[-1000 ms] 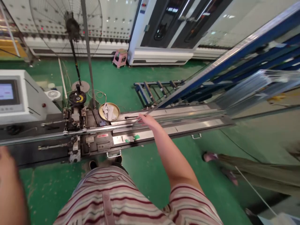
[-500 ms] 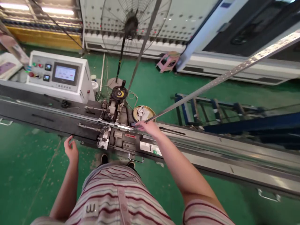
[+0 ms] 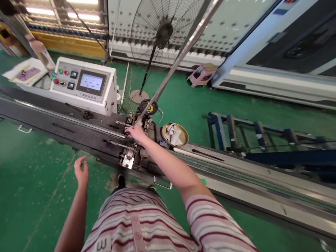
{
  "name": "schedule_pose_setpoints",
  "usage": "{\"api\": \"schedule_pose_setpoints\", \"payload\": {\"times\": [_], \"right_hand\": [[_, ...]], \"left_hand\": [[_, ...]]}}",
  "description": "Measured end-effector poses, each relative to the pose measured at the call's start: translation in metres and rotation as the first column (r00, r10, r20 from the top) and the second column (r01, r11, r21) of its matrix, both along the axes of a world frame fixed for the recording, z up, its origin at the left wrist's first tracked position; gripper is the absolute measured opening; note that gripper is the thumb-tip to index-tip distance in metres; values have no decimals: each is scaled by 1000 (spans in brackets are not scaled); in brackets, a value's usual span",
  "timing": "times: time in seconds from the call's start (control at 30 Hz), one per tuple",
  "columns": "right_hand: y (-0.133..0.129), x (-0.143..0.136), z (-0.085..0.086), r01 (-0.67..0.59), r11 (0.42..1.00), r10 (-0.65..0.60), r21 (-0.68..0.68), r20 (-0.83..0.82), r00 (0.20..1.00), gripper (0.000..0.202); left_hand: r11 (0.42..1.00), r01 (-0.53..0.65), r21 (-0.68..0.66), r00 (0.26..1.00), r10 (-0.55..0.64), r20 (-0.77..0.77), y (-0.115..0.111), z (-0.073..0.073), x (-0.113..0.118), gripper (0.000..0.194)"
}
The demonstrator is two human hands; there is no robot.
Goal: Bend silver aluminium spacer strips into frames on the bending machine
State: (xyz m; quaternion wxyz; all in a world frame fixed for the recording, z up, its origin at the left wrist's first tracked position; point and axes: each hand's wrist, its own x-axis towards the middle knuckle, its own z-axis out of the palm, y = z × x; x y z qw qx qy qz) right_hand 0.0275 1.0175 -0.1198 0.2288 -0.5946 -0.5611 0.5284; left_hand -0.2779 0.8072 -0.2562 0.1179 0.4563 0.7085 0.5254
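**Item: metal strip at the machine head, your right hand on its lower end**

Your right hand [image 3: 137,132] is closed around the lower end of a long metal strip [image 3: 175,62], right at the machine head [image 3: 133,140] on the long bench [image 3: 236,176]. The fingers wrap the strip, but the exact contact point is hidden behind your knuckles. The strip rises steeply up and to the right, crossing in front of the standing fan [image 3: 164,33]; its upper end is cut off by the top edge.

Your left hand [image 3: 81,170] hangs over the green floor, just in front of the bench's dark rail, fingers loosely spread and holding nothing.

Nearby: a round metal dish [image 3: 175,134] with a crumpled cloth in it sits just right of the machine head. A control cabinet with a lit screen [image 3: 90,83] stands behind the bench at left; its text is too small to read. A pink stool [image 3: 202,74] stands on the floor beyond. Blue racking [image 3: 262,134] runs off the right edge.
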Motion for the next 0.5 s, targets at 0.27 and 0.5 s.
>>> {"api": "schedule_pose_setpoints", "payload": {"times": [0.27,0.5], "right_hand": [[-6,-34,37,68,997,-65,38,-63,996,23],[-44,77,89,209,975,-222,-76,-247,943,20]], "left_hand": [[998,21,52,761,-49,647,107,55,23,77],[970,234,63,476,-171,863,175,118,84,68]]}}
